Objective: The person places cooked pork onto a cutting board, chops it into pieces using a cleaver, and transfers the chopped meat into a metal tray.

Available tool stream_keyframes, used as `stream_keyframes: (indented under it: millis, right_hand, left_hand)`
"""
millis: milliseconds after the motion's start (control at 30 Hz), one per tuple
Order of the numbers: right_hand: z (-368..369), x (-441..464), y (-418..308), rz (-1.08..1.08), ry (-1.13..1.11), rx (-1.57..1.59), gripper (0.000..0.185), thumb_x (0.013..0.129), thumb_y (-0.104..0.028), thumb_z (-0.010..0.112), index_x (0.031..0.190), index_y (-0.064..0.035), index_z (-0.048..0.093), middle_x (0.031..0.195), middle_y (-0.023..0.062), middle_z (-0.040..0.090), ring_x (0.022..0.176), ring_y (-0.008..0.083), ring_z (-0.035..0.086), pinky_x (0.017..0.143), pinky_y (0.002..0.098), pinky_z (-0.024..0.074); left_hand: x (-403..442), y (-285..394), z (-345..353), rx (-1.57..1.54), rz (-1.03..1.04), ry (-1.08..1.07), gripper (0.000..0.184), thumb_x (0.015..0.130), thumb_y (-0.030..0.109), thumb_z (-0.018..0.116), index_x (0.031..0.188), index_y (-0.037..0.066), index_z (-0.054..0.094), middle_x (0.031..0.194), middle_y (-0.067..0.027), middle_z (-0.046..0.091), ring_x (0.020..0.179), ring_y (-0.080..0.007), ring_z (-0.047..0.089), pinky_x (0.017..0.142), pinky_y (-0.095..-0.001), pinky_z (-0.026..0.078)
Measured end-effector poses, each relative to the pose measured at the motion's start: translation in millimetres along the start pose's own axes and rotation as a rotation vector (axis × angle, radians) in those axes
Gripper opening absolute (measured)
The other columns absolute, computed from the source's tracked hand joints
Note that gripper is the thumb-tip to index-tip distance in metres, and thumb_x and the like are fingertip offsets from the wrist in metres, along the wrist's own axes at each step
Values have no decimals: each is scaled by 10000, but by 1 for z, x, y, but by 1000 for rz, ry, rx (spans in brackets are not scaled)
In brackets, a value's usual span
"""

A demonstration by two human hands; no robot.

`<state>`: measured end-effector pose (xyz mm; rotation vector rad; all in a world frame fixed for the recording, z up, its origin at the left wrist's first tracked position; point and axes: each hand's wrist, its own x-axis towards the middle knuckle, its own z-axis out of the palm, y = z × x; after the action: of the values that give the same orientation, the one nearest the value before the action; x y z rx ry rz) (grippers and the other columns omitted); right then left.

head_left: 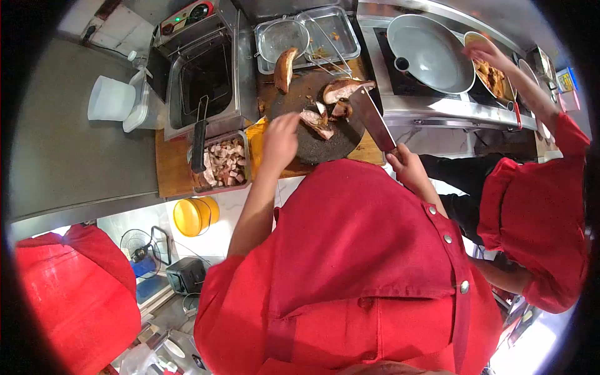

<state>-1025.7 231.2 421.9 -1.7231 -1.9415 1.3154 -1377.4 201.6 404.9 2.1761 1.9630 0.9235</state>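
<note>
My right hand (407, 165) is closed around the handle of a cleaver (373, 119), whose broad blade lies over the right side of a round dark chopping block (300, 147). Beside the block's left edge is my left hand (280, 142), its fingertips close to a cut piece of cooked meat (317, 124). The hand is smeared, so its finger grip is unclear. A larger browned piece of meat (347, 90) rests near the blade tip, and another browned chunk (285, 70) lies at the block's far left.
A metal container of diced meat (226, 164) stands left, near a deep fryer (206, 75). Behind the block are a metal tray (337, 31) and a strainer (283, 41). At right, a large pan (431, 53) sits on the stove beside a co-worker's hand (490, 55).
</note>
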Motion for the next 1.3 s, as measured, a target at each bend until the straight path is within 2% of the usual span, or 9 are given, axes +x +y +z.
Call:
stream_keyframes:
  millis: [167, 233, 367, 533, 633, 767, 933, 1233, 1300]
  right_hand:
    - [2, -1, -23, -76, -3, 20, 288, 905, -263, 610, 1000, -13, 505, 872, 228, 653, 830, 397, 638, 700, 425, 476]
    - [0, 1, -28, -105, 0, 44, 288, 906, -261, 609, 1004, -11, 504, 866, 227, 652, 816, 390, 638, 696, 419, 476]
    - [9, 9, -11, -117, -46, 67, 321, 905, -287, 602, 1040, -6, 526, 878, 207, 654, 802, 354, 638, 709, 400, 483]
    - [17, 10, -41, -97, -266, -23, 356, 908, -311, 562, 1116, -22, 545, 897, 226, 645, 862, 400, 631, 745, 446, 478]
    - [44, 26, -34, -222, -231, -197, 330, 907, -316, 554, 1035, -13, 521, 916, 247, 638, 899, 451, 604, 764, 493, 463]
    - [59, 28, -52, -276, -182, -149, 306, 902, -300, 561, 983, -20, 469, 877, 247, 629, 885, 458, 599, 739, 513, 456]
    - [64, 43, -79, -287, -136, -225, 277, 900, -264, 571, 976, -26, 450, 864, 231, 627, 878, 437, 608, 713, 498, 453]
    - [93, 47, -52, -292, -41, -364, 231, 900, -238, 565, 970, -48, 454, 829, 210, 637, 829, 446, 602, 676, 529, 449]
    - [94, 41, -56, -265, 76, -277, 228, 902, -238, 564, 975, -50, 458, 840, 203, 642, 842, 441, 606, 688, 535, 450]
  left_hand:
    - [38, -5, 44, 228, 210, -198, 388, 763, 61, 578, 1149, 74, 610, 1169, -124, 602, 1147, -319, 523, 943, -463, 442]
    - [51, -2, 24, 201, -16, -624, 387, 757, 130, 611, 1140, 77, 614, 1189, -129, 597, 1141, -329, 529, 926, -448, 462]
    - [28, -28, 31, -81, -286, -321, 343, 754, 251, 702, 1028, 49, 657, 1042, -185, 649, 968, -369, 612, 832, -428, 494]
    - [1, -16, 34, -814, -880, -119, 255, 869, 205, 688, 1022, 0, 682, 853, -12, 685, 731, -106, 601, 668, -272, 471]
    - [-19, -8, 36, -361, -718, -157, 225, 864, 190, 667, 980, 0, 701, 861, -32, 694, 732, -139, 619, 664, -293, 478]
    - [-27, -2, 28, -384, -772, -299, 231, 868, 182, 644, 974, -15, 698, 861, -46, 700, 736, -176, 637, 653, -305, 479]
    - [-32, -6, 3, -1356, -1037, -146, 194, 899, 183, 614, 1003, 27, 664, 843, -20, 668, 717, -144, 613, 631, -283, 466]
    - [-21, -20, 8, -1695, -819, -150, 199, 941, 203, 581, 1058, 50, 629, 896, -1, 653, 765, -101, 603, 664, -253, 475]
    - [-19, -5, 23, -1533, -785, -121, 257, 908, 259, 616, 1031, 36, 648, 949, -77, 673, 832, -182, 648, 719, -312, 500]
